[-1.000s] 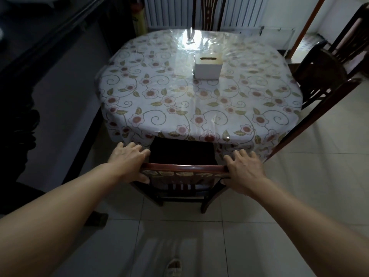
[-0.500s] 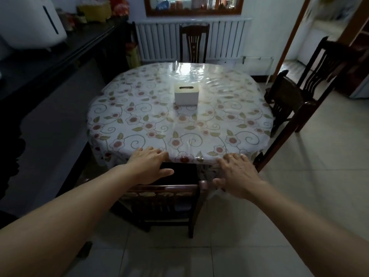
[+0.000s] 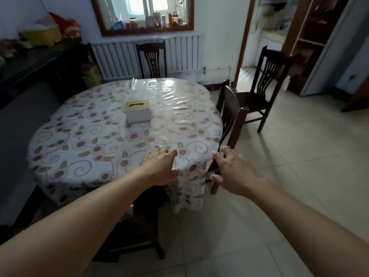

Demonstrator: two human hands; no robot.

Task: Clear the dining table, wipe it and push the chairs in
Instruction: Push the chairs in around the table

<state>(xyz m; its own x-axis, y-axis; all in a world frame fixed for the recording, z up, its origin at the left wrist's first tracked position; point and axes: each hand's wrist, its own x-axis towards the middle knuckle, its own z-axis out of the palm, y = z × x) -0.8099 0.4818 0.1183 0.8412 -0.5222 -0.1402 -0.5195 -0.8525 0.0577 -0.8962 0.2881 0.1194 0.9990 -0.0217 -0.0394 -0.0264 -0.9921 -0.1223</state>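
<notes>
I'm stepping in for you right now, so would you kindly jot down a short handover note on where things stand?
Left hand: open, over the table edge, holding nothing.
Right hand: open, empty, reaching toward the chair at the table's right.
Table: only the tissue box remains.
Done: near chair tucked under; far chair looks pushed in.
Left: the right-side chair, angled against the table, and the chair by the doorway, standing clear of it.

Two bare forearms entered from the lower corners of the frame, with no sleeves, watch or bracelet on them. The left hand (image 3: 159,168) and the right hand (image 3: 232,172) wore no gloves, and no rings showed on the fingers (image 3: 218,155). The nails looked short and unpainted, though blur softened them.
</notes>
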